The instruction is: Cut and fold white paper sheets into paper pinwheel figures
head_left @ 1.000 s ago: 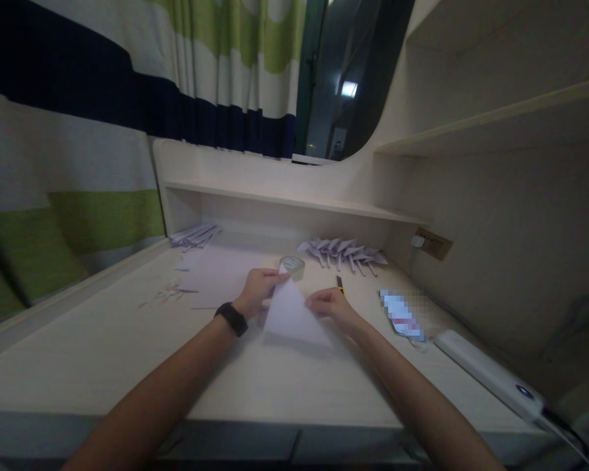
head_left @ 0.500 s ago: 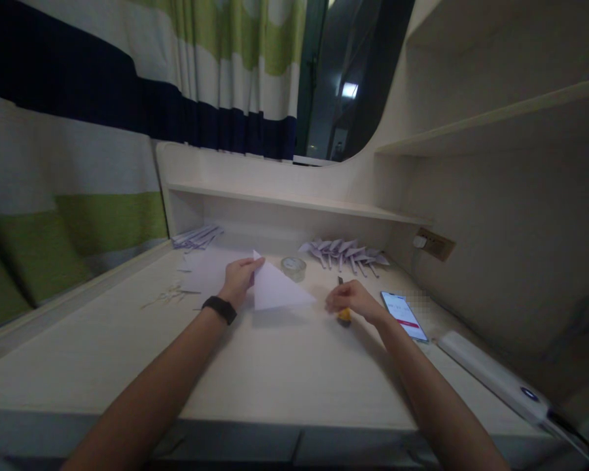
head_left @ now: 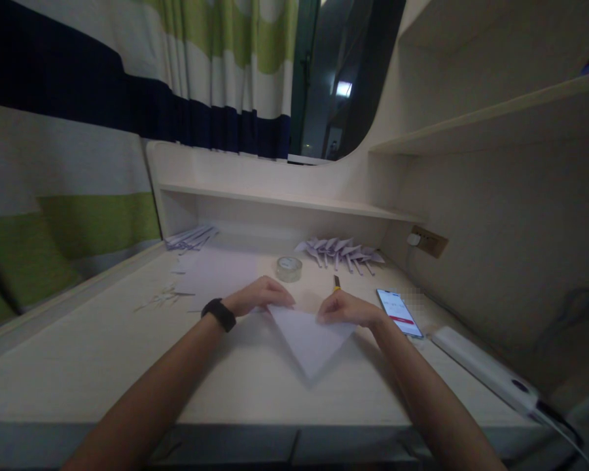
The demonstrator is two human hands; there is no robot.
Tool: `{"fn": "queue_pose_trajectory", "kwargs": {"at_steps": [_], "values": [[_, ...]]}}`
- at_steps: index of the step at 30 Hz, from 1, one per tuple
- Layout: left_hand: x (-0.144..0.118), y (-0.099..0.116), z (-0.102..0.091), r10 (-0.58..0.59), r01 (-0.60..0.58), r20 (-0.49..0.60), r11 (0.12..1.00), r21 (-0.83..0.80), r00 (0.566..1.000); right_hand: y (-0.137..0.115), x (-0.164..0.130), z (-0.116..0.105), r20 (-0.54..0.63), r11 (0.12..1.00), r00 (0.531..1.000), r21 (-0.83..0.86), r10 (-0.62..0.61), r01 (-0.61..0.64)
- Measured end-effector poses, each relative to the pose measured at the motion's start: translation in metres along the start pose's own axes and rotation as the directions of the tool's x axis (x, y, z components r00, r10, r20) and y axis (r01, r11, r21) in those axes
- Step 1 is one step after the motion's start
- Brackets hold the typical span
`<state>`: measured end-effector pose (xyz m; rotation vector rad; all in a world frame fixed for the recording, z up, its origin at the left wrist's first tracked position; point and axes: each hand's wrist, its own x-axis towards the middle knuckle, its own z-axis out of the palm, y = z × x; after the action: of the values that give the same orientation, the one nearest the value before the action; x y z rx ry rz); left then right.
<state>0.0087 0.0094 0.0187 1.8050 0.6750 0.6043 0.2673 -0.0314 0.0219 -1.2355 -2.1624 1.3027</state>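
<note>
Both hands press one folded white paper triangle (head_left: 311, 337) flat on the desk (head_left: 103, 353): left hand (head_left: 258, 297), wearing a black wristband (head_left: 218, 314), lies fingers-down on the upper left corner; right hand (head_left: 346, 309) pinches the upper right corner. The triangle's point faces the person; half a second ago it lay further left with its point aimed right, held by the left hand only. Beyond sit one phone (head_left: 399, 312), one yellow-handled cutter (head_left: 336, 282), one tape roll (head_left: 289, 268) and a flat paper sheet (head_left: 220, 271). Furthest back lie two groups of folded paper pieces (head_left: 341, 250), too many to count.
</note>
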Motion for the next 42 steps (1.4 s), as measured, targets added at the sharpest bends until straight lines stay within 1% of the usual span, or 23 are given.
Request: {"fn": "queue_pose_trajectory", "kwargs": {"at_steps": [3,5,8,12,17,21,23,26,28,30,32,34,36,38,40,42], "values": [[-0.002,0.0,0.004,-0.021,-0.026,0.203,0.974,0.224,0.979,-0.005,0.001,0.006,0.09,0.992,0.996,-0.126,-0.021,0.032],[0.0,-0.003,0.01,-0.029,-0.057,0.276,0.952,0.3,0.961,-0.008,0.005,0.013,0.133,0.981,0.99,-0.182,-0.046,0.07],[0.003,-0.008,0.02,-0.037,-0.065,0.285,0.939,0.338,0.958,-0.01,0.009,0.02,0.18,0.966,0.981,-0.232,-0.071,0.112],[0.003,-0.009,0.025,-0.064,-0.047,0.312,0.941,0.336,0.948,-0.008,0.01,0.022,0.19,0.958,0.978,-0.255,-0.084,0.132],[0.002,-0.006,0.023,-0.055,-0.052,0.337,0.952,0.301,0.94,-0.006,0.009,0.019,0.187,0.981,0.979,-0.156,-0.082,0.112],[0.002,-0.009,0.016,-0.043,-0.055,0.369,0.966,0.251,0.928,-0.003,0.003,0.005,0.158,0.991,0.987,-0.122,-0.032,0.052],[0.001,-0.011,0.009,-0.057,-0.021,0.354,0.977,0.212,0.933,-0.001,-0.001,-0.005,0.132,0.993,0.991,-0.119,0.001,0.014],[-0.002,-0.013,-0.005,-0.137,0.098,0.303,0.985,0.141,0.943,0.004,-0.007,-0.018,0.084,0.995,0.996,-0.101,0.034,-0.025],[-0.004,-0.015,-0.015,-0.141,0.119,0.251,0.988,0.1,0.958,0.008,-0.01,-0.025,0.044,0.997,0.998,-0.058,0.054,-0.051],[-0.006,-0.018,-0.024,-0.101,0.096,0.147,0.995,0.041,0.984,0.012,-0.01,-0.028,-0.006,0.998,0.998,-0.018,0.061,-0.061],[-0.005,-0.02,-0.028,-0.079,0.081,0.03,0.994,-0.068,0.996,0.013,-0.008,-0.027,-0.081,0.999,0.996,0.007,0.04,-0.04],[-0.003,-0.022,-0.028,-0.082,0.075,-0.025,0.975,-0.21,0.996,0.012,-0.004,-0.021,-0.176,0.999,0.984,0.032,0.013,-0.008],[-0.001,-0.022,-0.021,-0.091,0.079,-0.024,0.949,-0.306,0.996,0.009,0.002,-0.012,-0.268,0.997,0.963,0.078,0.01,0.012],[0.003,-0.022,-0.011,-0.095,0.081,-0.033,0.948,-0.309,0.995,0.006,0.009,-0.001,-0.332,0.99,0.943,0.142,0.025,0.024],[0.006,-0.021,-0.001,-0.082,0.059,-0.085,0.966,-0.253,0.993,0.004,0.014,0.007,-0.373,0.98,0.927,0.191,0.024,0.052],[0.009,-0.021,0.007,-0.072,0.04,-0.139,0.975,-0.22,0.988,0.004,0.017,0.012,-0.388,0.977,0.921,0.206,0.031,0.054]]}}
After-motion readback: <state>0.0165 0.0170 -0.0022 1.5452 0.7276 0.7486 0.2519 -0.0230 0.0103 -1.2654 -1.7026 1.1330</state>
